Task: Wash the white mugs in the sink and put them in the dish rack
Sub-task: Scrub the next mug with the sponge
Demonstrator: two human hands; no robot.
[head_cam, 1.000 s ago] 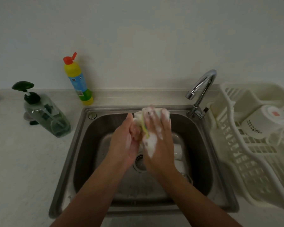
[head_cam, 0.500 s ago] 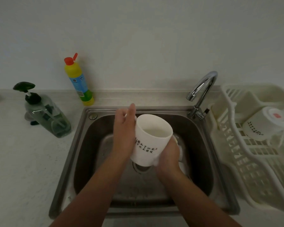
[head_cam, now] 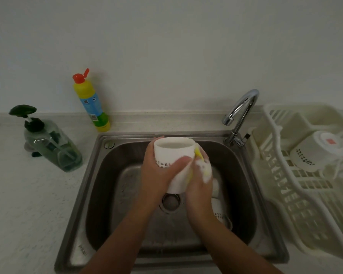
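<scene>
The left hand (head_cam: 156,173) grips the held mug (head_cam: 174,150) over the sink (head_cam: 107,194). Its thumb lies across the front wall and its fingers curl round the far side. The mug is white, mouth up and tipped toward the camera, directly above the drain (head_cam: 170,202). Dark lettering runs round its wall, but the thumb half covers it and it cannot be read.

The right hand (head_cam: 200,192) clutches a foamy yellow sponge (head_cam: 203,168), fingers curled on it, and presses it to the mug's right side.

A second mug (head_cam: 219,213) lies on the sink floor just right of that wrist, with a row of dark print too small to read. A stamped mark on the sink's front-left rim is also illegible.

The rack (head_cam: 285,194) stands touching the sink's right edge. In it a racked mug (head_cam: 313,155) lies tilted, base up. It has a small red mark on the base and dark lettering on the wall, too blurred to make out.

The tap (head_cam: 241,113) rises at the sink's back-right corner. A bottle (head_cam: 91,103) stands at the wall behind the left corner, yellow with a flipped-open red cap, a blue label and a green band. The label shows a square code and a barcode, but no brand name is legible. A dark green pump dispenser (head_cam: 52,147) stands well left on the counter (head_cam: 28,204).
</scene>
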